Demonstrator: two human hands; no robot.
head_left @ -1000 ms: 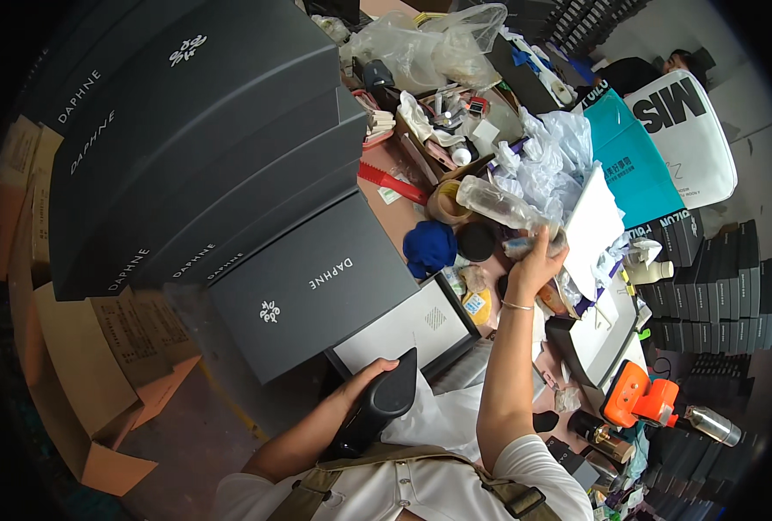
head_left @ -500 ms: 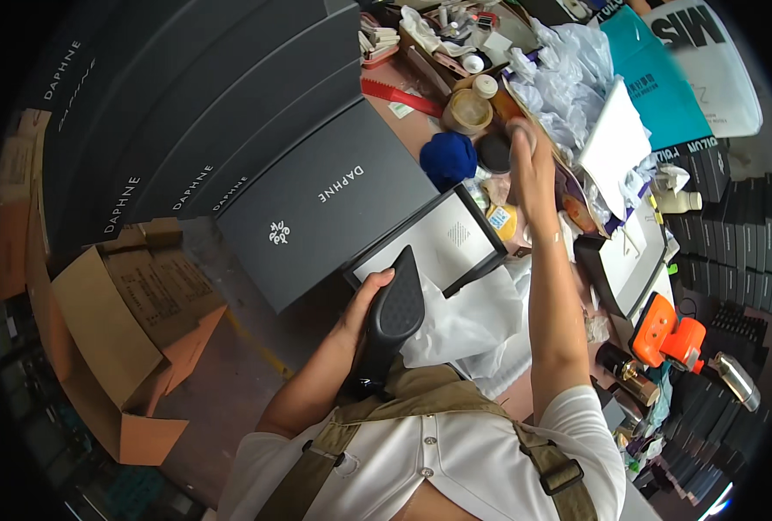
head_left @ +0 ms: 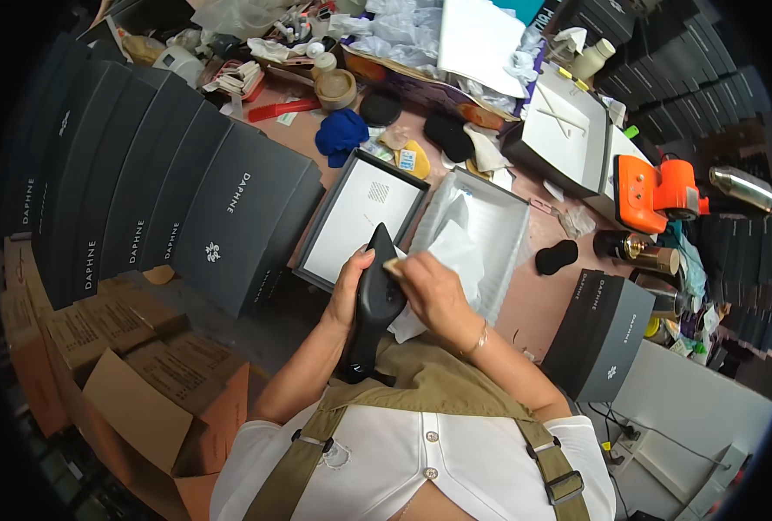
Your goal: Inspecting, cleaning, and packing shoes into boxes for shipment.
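Observation:
My left hand (head_left: pixel 348 288) is closed around a black pointed-toe shoe (head_left: pixel 374 304), its toe directed away from me. A small tan piece (head_left: pixel 392 266) is pinched in the fingers of my right hand (head_left: pixel 438 293) and meets the shoe's right side near the toe; its exact kind is too small to make out. Just beyond the shoe lies a dark-rimmed box part with a white inside (head_left: pixel 338 239). To its right, an open box with a pale ribbed lining (head_left: pixel 503 239) has white tissue paper (head_left: pixel 457 247) in it.
Dark shoe boxes (head_left: pixel 229 208) are stacked at left, above open cartons (head_left: pixel 134 399). Across the table are a blue cloth (head_left: pixel 341 135), a jar (head_left: pixel 335 89) and a red brush (head_left: pixel 282 110). An orange heat gun (head_left: pixel 663 195) and another shoe box (head_left: pixel 596 334) stand at right.
My right hand has come back from the cluttered far side to the shoe, now pinching a small tan piece. The shoe has turned in my left hand. The view has shifted, showing more table at right.

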